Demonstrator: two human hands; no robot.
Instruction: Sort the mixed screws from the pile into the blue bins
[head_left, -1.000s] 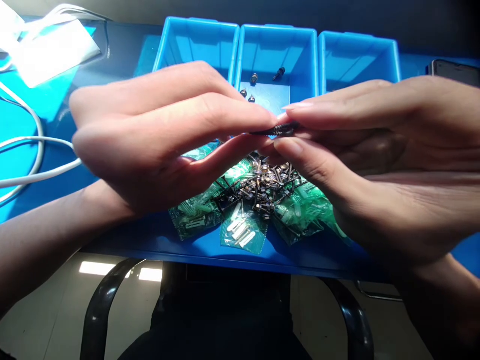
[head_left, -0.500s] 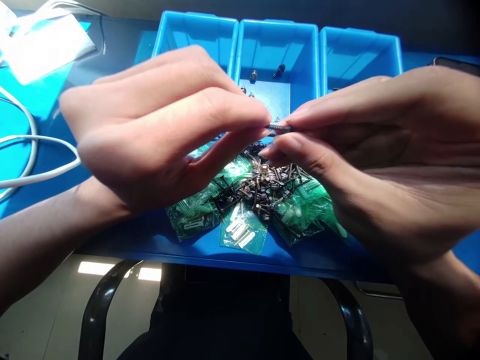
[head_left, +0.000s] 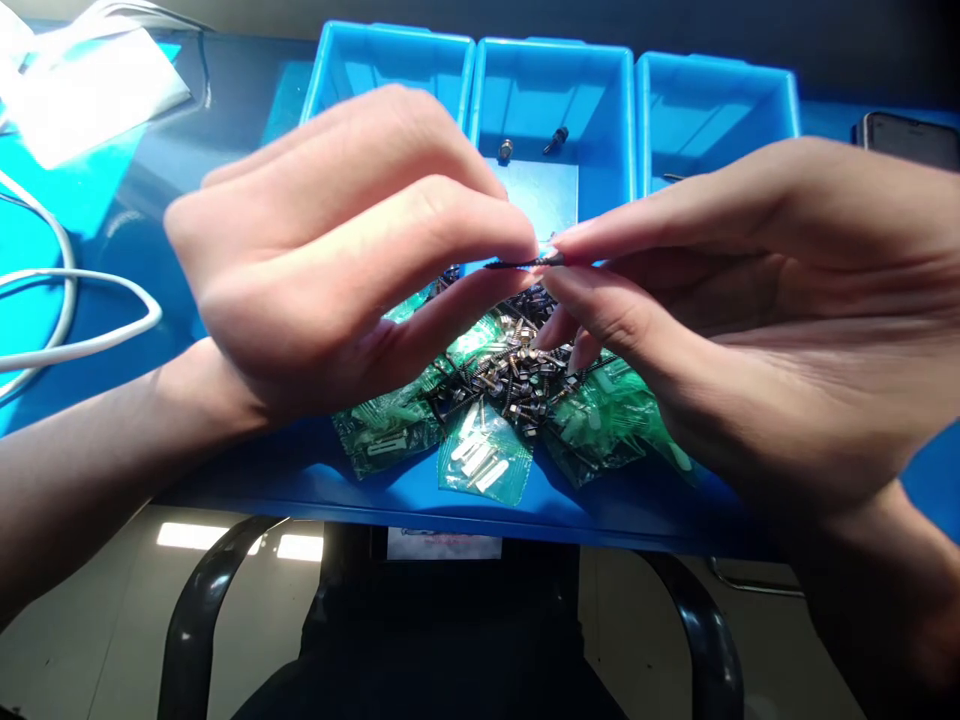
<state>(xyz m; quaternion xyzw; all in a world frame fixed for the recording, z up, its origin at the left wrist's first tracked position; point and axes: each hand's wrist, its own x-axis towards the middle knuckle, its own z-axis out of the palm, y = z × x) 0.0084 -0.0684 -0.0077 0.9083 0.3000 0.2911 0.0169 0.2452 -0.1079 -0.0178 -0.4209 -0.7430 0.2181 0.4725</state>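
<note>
A dark threaded screw [head_left: 517,264] lies level between my two hands, above the table. My left hand [head_left: 337,250] pinches its pointed end between thumb and forefinger. The thumb and forefinger of my right hand [head_left: 720,300] close on its other end, so the head is hidden. Below my fingers is a heap of loose screws [head_left: 517,375], many with hex heads. Green-tinted clear plastic bags [head_left: 487,455] with pale wall plugs and screws inside lie around the front of the heap.
Three blue bins stand in a row at the back: a left bin [head_left: 397,40], a middle bin [head_left: 555,55] holding a few bolts, and a right bin [head_left: 720,70]. A phone [head_left: 907,135] lies at the far right. White cables [head_left: 67,280] curl at the left.
The screw has shifted left and slid further between my left fingers, its pointed end now showing. My left hand has moved slightly right, closer to my right hand.
</note>
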